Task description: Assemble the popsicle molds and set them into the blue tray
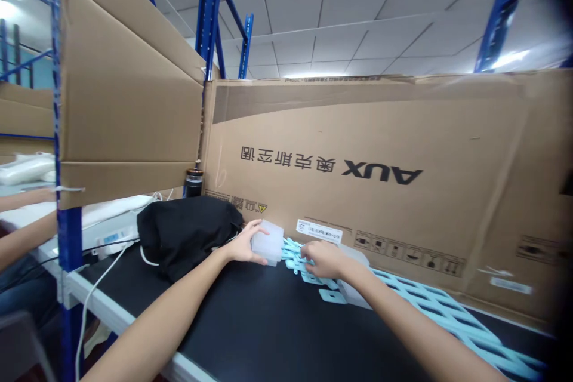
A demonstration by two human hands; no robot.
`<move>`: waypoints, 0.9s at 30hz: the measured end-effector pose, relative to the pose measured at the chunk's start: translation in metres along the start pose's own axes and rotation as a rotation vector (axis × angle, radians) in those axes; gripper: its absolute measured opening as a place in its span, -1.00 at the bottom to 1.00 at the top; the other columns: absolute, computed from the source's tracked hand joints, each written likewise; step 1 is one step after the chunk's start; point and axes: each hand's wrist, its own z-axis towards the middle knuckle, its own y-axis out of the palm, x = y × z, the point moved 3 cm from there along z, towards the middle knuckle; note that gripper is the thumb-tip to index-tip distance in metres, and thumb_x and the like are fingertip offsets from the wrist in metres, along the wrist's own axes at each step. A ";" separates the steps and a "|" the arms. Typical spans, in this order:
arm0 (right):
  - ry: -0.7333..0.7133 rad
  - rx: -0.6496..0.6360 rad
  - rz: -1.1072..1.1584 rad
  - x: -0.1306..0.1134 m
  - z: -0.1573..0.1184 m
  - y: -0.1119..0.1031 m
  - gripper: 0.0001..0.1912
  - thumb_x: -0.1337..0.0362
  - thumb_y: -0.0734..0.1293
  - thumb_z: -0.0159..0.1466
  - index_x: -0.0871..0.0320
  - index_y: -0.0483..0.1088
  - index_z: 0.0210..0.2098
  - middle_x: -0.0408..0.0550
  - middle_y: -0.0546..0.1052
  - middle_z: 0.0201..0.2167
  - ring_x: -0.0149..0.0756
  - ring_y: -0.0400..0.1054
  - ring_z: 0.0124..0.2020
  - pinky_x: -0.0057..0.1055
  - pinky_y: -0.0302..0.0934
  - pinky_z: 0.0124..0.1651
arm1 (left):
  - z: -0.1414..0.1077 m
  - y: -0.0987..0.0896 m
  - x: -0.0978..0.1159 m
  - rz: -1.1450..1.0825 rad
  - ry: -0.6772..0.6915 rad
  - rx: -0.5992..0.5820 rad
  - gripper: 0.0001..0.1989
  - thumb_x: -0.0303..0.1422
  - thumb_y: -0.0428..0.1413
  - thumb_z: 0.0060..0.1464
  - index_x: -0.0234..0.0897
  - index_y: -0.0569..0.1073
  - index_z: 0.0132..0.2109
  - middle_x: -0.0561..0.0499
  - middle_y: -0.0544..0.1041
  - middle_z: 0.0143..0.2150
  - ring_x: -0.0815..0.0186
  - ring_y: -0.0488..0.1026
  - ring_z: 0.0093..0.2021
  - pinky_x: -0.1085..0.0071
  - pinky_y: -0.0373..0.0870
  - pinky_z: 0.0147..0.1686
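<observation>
My left hand [246, 245] is wrapped around a translucent white plastic box [267, 243], which is tilted on its side near the cardboard wall. Spilling by its right side is a loose pile of light blue flat pieces [293, 249]. My right hand [326, 259] bends over that pile, fingers curled down against the pieces. Whether a piece is pinched there is hidden. Under my right forearm stands a second translucent box [356, 297], partly covered by the arm. One light blue piece with a slot [332, 296] lies flat just in front of it.
A black cloth bag [188, 233] lies to the left, with a dark lidded jar [194, 182] behind it. Rows of light blue slotted pieces [443, 310] cover the right of the black tabletop [268, 328]. A large cardboard panel [380, 131] closes the back. Another person's arm [27, 227] shows far left.
</observation>
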 end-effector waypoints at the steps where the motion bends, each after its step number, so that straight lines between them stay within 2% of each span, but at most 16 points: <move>1: -0.024 0.032 0.019 -0.003 0.002 0.000 -0.68 0.22 0.23 0.13 0.16 0.46 -0.18 0.07 0.51 -0.20 -0.11 0.39 -0.17 -0.34 0.18 -0.19 | 0.000 -0.001 0.000 -0.001 0.006 0.001 -0.12 -0.09 0.38 -0.42 -0.15 0.29 0.11 -0.15 -0.06 0.32 -0.04 -0.03 0.31 0.08 -0.03 0.26; 4: -0.063 0.054 0.019 -0.015 0.005 0.004 -0.65 0.12 0.25 0.13 0.16 0.45 -0.17 0.08 0.49 -0.18 -0.11 0.39 -0.17 -0.35 0.20 -0.20 | 0.001 -0.006 0.003 -0.003 0.034 -0.009 -0.07 -0.09 0.38 -0.44 -0.17 0.26 0.15 -0.19 0.00 0.29 -0.03 -0.01 0.31 0.10 -0.03 0.27; 8: -0.054 0.077 -0.031 -0.024 0.001 0.014 -0.73 0.24 0.23 0.13 0.18 0.44 -0.22 0.10 0.48 -0.18 -0.10 0.40 -0.18 -0.35 0.21 -0.24 | 0.001 -0.012 0.005 0.014 -0.003 -0.025 -0.07 -0.11 0.37 -0.40 -0.17 0.23 0.17 -0.20 -0.01 0.30 -0.02 -0.02 0.31 0.07 -0.05 0.26; 12: -0.011 0.114 -0.031 -0.020 -0.001 0.021 -0.76 0.33 0.21 0.11 0.18 0.42 -0.25 0.08 0.49 -0.23 -0.10 0.41 -0.22 -0.35 0.22 -0.29 | 0.001 -0.010 0.003 0.026 -0.013 -0.077 -0.04 -0.11 0.37 -0.40 -0.16 0.20 0.19 -0.21 -0.03 0.30 -0.03 -0.01 0.31 0.05 -0.03 0.25; 16: 0.043 0.127 -0.062 -0.021 -0.004 0.018 -0.75 0.38 0.22 0.09 0.22 0.42 -0.24 0.11 0.50 -0.26 -0.11 0.41 -0.24 -0.33 0.21 -0.27 | -0.001 -0.009 0.005 0.097 0.017 -0.116 -0.04 -0.13 0.37 -0.40 -0.18 0.19 0.19 -0.21 -0.06 0.31 -0.05 -0.03 0.31 0.05 -0.04 0.26; 18: 0.038 0.112 -0.069 -0.021 -0.010 0.012 -0.75 0.34 0.24 0.10 0.23 0.42 -0.22 0.13 0.49 -0.23 -0.11 0.39 -0.20 -0.31 0.21 -0.21 | 0.000 -0.011 0.011 0.179 0.032 -0.124 -0.07 -0.12 0.35 -0.35 -0.20 0.18 0.20 -0.24 -0.11 0.33 -0.08 -0.06 0.31 0.02 -0.04 0.25; 20: 0.032 0.145 -0.046 -0.017 -0.023 0.003 -0.67 0.19 0.26 0.15 0.20 0.38 -0.13 0.12 0.45 -0.12 -0.10 0.33 -0.10 -0.28 0.18 -0.11 | 0.003 -0.012 0.025 0.287 0.082 -0.109 -0.12 -0.10 0.32 -0.28 -0.18 0.19 0.19 -0.22 -0.13 0.34 -0.12 -0.15 0.33 -0.05 -0.07 0.24; 22: 0.041 0.259 0.010 -0.007 -0.045 -0.007 -0.58 0.07 0.22 0.20 0.19 0.34 -0.04 0.10 0.41 -0.08 -0.11 0.27 -0.04 -0.25 0.14 -0.03 | 0.005 -0.007 0.051 0.380 0.213 -0.097 -0.25 -0.09 0.26 -0.18 -0.15 0.23 0.17 -0.16 -0.07 0.34 -0.09 -0.20 0.34 -0.05 -0.09 0.25; 23: 0.056 0.316 0.037 -0.001 -0.060 -0.009 -0.56 0.05 0.19 0.22 0.18 0.32 -0.01 0.10 0.40 -0.07 -0.12 0.25 -0.02 -0.24 0.12 0.00 | 0.004 0.000 0.067 0.416 0.272 -0.093 -0.34 -0.12 0.22 -0.10 -0.14 0.25 0.15 -0.13 0.00 0.33 -0.04 -0.15 0.34 -0.01 -0.09 0.26; 25: 0.113 0.385 0.073 0.015 -0.092 -0.005 -0.57 0.05 0.17 0.24 0.16 0.31 0.00 0.10 0.38 -0.06 -0.12 0.21 -0.01 -0.21 0.10 0.02 | 0.002 0.024 0.099 0.477 0.358 -0.125 -0.50 -0.19 0.14 0.02 -0.15 0.28 0.11 -0.10 0.17 0.26 0.06 0.00 0.30 0.08 -0.03 0.26; 27: 0.154 0.388 0.100 0.031 -0.119 0.008 -0.53 0.02 0.19 0.22 0.16 0.29 0.02 0.13 0.35 -0.04 -0.09 0.20 0.00 -0.19 0.10 0.03 | -0.002 0.054 0.124 0.537 0.399 -0.182 -0.56 -0.20 0.10 0.05 -0.18 0.32 0.08 -0.10 0.27 0.20 0.05 0.06 0.28 0.06 -0.01 0.24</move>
